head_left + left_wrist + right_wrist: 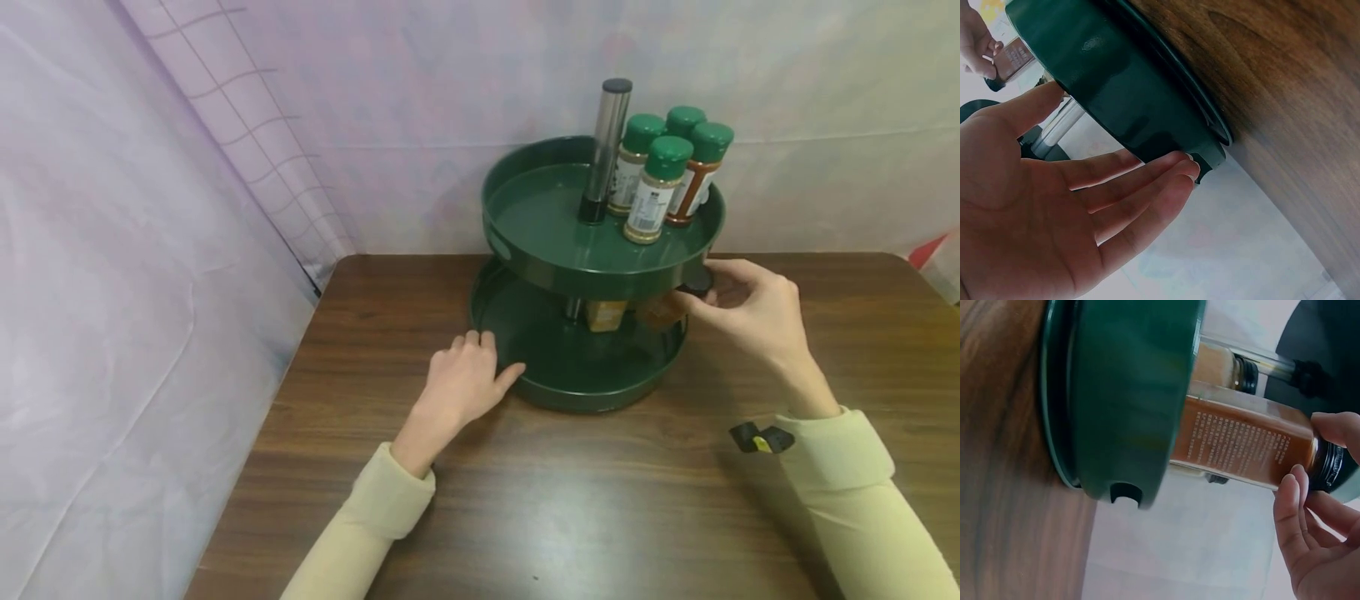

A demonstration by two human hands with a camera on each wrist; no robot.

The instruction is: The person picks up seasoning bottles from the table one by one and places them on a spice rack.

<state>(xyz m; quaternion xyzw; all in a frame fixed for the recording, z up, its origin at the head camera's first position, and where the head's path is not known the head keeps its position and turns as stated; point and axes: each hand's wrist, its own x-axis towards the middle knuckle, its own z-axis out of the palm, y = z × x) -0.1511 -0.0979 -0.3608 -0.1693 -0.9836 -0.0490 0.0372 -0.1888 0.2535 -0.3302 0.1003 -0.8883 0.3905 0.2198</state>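
Note:
My right hand [768, 321] pinches the black cap of a spice jar [1241, 440] between thumb and fingers. The jar has clear sides, reddish-brown powder and printed text; its base is hidden behind the wall of the lower tray [570, 371]. This tray belongs to a two-tier green turntable rack, whose upper tray [540, 200] overhangs the jar. At the lower tray's near left edge is my left hand [465, 379], its extended fingers touching the outer wall and its thumb at the rim.
Several green-capped spice jars [651, 200] stand on the upper tray beside a metal post [607, 150]. On the lower tray, a jar with yellowish contents [606, 315] stands near the centre. The rack is on a brown wooden table [525, 500], with pale curtains [412, 100] behind.

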